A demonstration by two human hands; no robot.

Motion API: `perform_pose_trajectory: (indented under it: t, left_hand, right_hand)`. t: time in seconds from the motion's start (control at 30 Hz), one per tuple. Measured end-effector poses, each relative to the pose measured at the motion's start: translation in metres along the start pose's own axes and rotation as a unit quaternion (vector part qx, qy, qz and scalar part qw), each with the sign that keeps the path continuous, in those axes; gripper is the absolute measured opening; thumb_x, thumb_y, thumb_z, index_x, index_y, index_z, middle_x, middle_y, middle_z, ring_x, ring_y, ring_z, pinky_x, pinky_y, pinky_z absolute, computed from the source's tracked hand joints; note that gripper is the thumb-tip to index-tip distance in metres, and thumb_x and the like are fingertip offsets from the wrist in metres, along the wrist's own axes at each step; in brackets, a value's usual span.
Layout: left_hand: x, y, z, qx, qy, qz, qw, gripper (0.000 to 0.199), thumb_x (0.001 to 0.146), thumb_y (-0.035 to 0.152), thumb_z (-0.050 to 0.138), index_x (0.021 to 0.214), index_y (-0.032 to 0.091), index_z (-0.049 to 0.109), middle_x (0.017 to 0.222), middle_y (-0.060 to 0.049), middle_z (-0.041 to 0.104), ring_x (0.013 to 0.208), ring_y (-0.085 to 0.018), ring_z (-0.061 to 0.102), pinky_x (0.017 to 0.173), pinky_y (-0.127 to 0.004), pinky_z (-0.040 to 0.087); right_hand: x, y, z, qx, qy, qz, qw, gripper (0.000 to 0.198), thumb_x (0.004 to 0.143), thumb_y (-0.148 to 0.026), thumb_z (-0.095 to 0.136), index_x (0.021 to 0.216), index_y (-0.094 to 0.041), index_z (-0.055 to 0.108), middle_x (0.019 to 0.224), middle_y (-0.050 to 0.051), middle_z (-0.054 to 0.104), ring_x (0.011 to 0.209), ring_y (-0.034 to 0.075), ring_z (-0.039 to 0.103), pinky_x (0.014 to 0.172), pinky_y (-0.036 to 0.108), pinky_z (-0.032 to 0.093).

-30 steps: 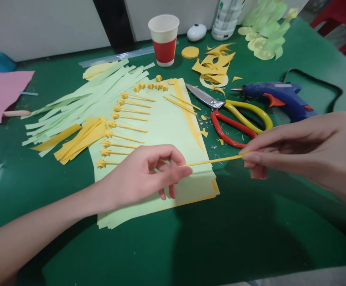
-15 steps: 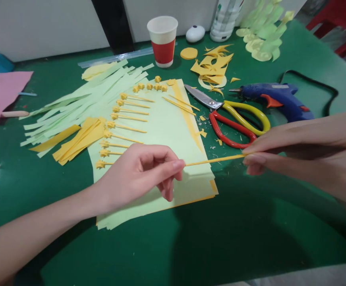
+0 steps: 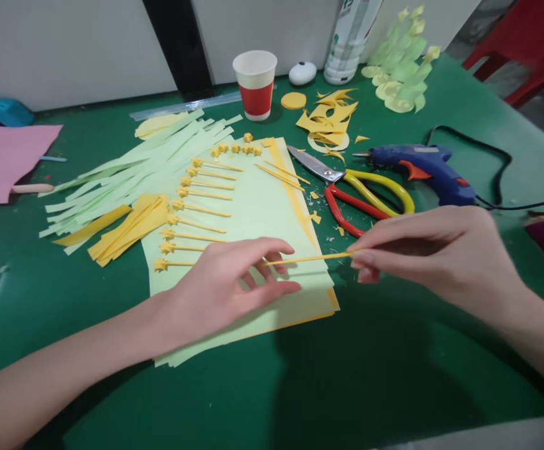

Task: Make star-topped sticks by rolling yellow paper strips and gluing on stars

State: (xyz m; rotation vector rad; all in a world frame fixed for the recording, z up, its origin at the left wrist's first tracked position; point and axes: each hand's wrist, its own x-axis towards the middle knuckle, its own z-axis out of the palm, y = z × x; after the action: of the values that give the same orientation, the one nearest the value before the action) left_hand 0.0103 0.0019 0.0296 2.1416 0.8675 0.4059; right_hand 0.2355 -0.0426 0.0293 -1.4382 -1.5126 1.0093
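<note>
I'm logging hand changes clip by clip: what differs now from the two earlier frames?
The left hand has opened: its fingers have released their pinch on the thin yellow stick, whose end now lies among them; whether any finger still touches it is unclear. The right hand has moved left, still pinching the other end. The scissors, glue gun and paper cup stayed put; the view only shifted slightly.

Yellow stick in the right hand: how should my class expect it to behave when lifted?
The yellow stick is probably fairly stiff, since it juts nearly straight from the right hand, though the left hand may touch its far end. It's likely light, being thin and pinched at one end. So slender, it might bend if pressed.
</note>
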Motion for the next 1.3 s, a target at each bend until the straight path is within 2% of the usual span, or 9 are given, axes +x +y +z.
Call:
perform_pose_trajectory:
  t: [0.13,0.27,0.5,0.6,0.7,0.83,1.0,1.13,1.3]
  left_hand:
    - [-0.008,-0.007,0.004,0.181,0.05,0.175,0.966,0.014,0.085,0.022,0.052,0.095,0.018,0.06,0.08,-0.001,0.071,0.065,-0.011,0.065,0.059,-0.018,0.045]
    - [-0.011,-0.01,0.002,0.229,0.077,0.21,0.948,0.013,0.084,0.021,0.055,0.095,0.018,0.06,0.072,0.001,0.071,0.059,-0.01,0.063,0.056,-0.019,0.043]
    - [-0.006,-0.005,0.0,0.19,0.004,0.146,0.971,0.023,0.09,0.025,0.042,0.082,0.017,0.063,0.064,0.0,0.067,0.052,-0.01,0.06,0.048,-0.02,0.037]
    - [-0.004,-0.002,-0.001,0.101,-0.034,0.11,0.988,0.022,0.09,0.022,0.042,0.082,0.015,0.062,0.064,0.001,0.067,0.055,-0.007,0.06,0.051,-0.016,0.04]
    - [-0.002,0.001,-0.001,-0.019,-0.072,0.014,0.997,0.023,0.089,0.022,0.044,0.077,0.015,0.062,0.065,0.002,0.068,0.056,-0.005,0.061,0.056,-0.012,0.045]
    - [-0.001,0.003,0.0,-0.139,-0.1,-0.097,0.98,0.026,0.088,0.025,0.043,0.073,0.014,0.061,0.065,0.0,0.068,0.057,-0.007,0.063,0.057,-0.014,0.049]
    - [0.0,0.006,0.0,-0.208,-0.121,-0.167,0.956,0.028,0.088,0.029,0.042,0.07,0.014,0.057,0.06,-0.001,0.065,0.051,-0.009,0.062,0.053,-0.018,0.05]
    - [0.001,0.008,-0.001,-0.213,-0.126,-0.175,0.953,0.029,0.087,0.031,0.043,0.068,0.014,0.056,0.059,0.0,0.064,0.05,-0.008,0.061,0.052,-0.017,0.049]
    - [-0.006,0.01,-0.009,-0.168,-0.173,-0.164,0.957,0.034,0.089,0.036,0.039,0.065,0.016,0.053,0.053,0.002,0.06,0.049,-0.008,0.06,0.053,-0.016,0.048]
  right_hand:
    - [0.0,-0.001,0.006,0.102,-0.061,0.104,0.987,0.006,0.062,-0.021,0.071,0.062,-0.016,0.07,0.049,0.002,0.062,0.041,0.009,0.057,0.04,0.013,0.048]
    - [0.001,-0.003,0.006,0.146,-0.075,0.123,0.979,0.007,0.057,-0.012,0.073,0.062,-0.016,0.071,0.051,0.001,0.063,0.042,0.007,0.056,0.042,0.011,0.048]
    - [0.0,-0.006,0.0,0.072,-0.075,0.062,0.993,0.002,0.064,-0.017,0.07,0.062,-0.017,0.07,0.051,0.001,0.062,0.043,0.007,0.055,0.041,0.012,0.047]
    - [0.001,-0.008,-0.001,0.019,-0.079,0.035,0.996,0.01,0.067,-0.023,0.068,0.06,-0.015,0.069,0.051,0.002,0.062,0.042,0.008,0.055,0.039,0.015,0.046]
    - [0.004,-0.01,0.0,-0.036,-0.071,-0.025,0.997,0.013,0.069,-0.025,0.065,0.062,-0.014,0.069,0.052,0.002,0.063,0.043,0.01,0.055,0.039,0.017,0.045]
    - [0.004,-0.012,0.002,-0.141,-0.048,-0.137,0.979,0.013,0.072,-0.021,0.061,0.061,-0.018,0.068,0.052,-0.001,0.064,0.043,0.009,0.055,0.047,0.02,0.046]
    - [0.001,-0.013,0.002,-0.214,-0.012,-0.202,0.956,0.016,0.075,-0.023,0.058,0.063,-0.022,0.067,0.06,-0.001,0.067,0.052,0.012,0.061,0.05,0.023,0.047]
    - [0.0,-0.017,0.001,-0.195,-0.012,-0.187,0.963,0.015,0.075,-0.023,0.058,0.063,-0.022,0.066,0.057,-0.001,0.066,0.05,0.012,0.059,0.047,0.023,0.045]
    - [0.0,-0.02,-0.005,-0.114,-0.064,-0.098,0.987,0.013,0.073,-0.024,0.059,0.062,-0.019,0.065,0.053,-0.001,0.063,0.044,0.01,0.056,0.043,0.021,0.045]
